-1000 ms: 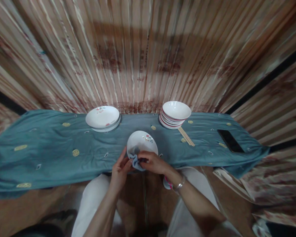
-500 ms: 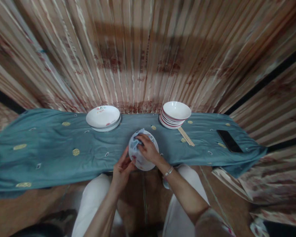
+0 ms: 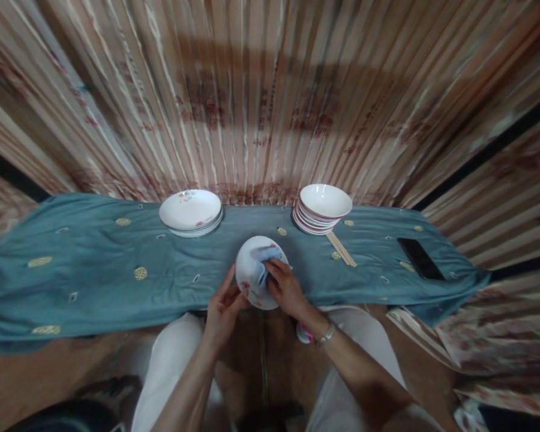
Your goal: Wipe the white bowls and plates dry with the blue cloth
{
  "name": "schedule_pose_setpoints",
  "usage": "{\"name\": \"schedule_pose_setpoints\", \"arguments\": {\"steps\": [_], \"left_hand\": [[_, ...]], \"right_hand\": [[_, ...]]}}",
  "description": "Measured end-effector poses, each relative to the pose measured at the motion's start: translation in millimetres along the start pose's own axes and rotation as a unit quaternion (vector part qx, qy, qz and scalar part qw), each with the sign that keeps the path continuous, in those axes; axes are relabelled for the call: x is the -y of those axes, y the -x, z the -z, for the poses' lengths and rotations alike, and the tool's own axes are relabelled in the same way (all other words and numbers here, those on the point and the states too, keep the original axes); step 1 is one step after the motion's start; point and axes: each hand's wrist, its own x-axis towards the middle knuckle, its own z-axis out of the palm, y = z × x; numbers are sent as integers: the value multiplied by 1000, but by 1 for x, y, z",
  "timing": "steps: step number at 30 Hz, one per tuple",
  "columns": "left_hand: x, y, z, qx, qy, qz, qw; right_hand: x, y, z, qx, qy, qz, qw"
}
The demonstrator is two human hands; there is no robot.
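Observation:
A white plate (image 3: 248, 261) with small red flower prints is tilted up at the near edge of the cloth-covered table. My left hand (image 3: 225, 306) grips its lower left rim, thumb on the face and the other fingers mostly hidden behind. Bunched in my right hand (image 3: 287, 291) is a light blue cloth (image 3: 268, 257), pressed against the right part of the plate's face. The fingertips are partly hidden in the cloth's folds.
A stack of plates (image 3: 191, 210) stands at the back left. Several red-rimmed bowls (image 3: 324, 201) are stacked at the back right, with wooden chopsticks (image 3: 342, 249) beside them. A black phone (image 3: 420, 259) lies farther right on the teal tablecloth (image 3: 103, 258). A curtain hangs behind.
My right hand has moved with the blue cloth from the plate's upper left to its right side. My left hand keeps its hold at the lower left rim.

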Motion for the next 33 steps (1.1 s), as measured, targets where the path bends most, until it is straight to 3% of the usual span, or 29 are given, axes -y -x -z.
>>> {"name": "schedule_pose_setpoints", "arguments": {"steps": [8, 12, 18, 25, 29, 33], "left_hand": [[4, -1, 0, -17, -16, -18, 1000], [5, -2, 1, -3, -26, -15, 1000], [3, 0, -1, 4, -26, -23, 999], [0, 1, -4, 1, -24, -11, 1000], [1, 1, -3, -8, -29, -12, 999], [2, 0, -3, -13, -27, -17, 999]], "right_hand": [[42, 5, -2, 51, -107, 27, 993], [47, -11, -3, 26, -104, 39, 994], [38, -39, -4, -29, -75, 40, 996], [4, -52, 1, -66, -1, 24, 998], [-10, -42, 9, -54, 60, 17, 997], [-12, -25, 22, 10, 121, -18, 992]]}}
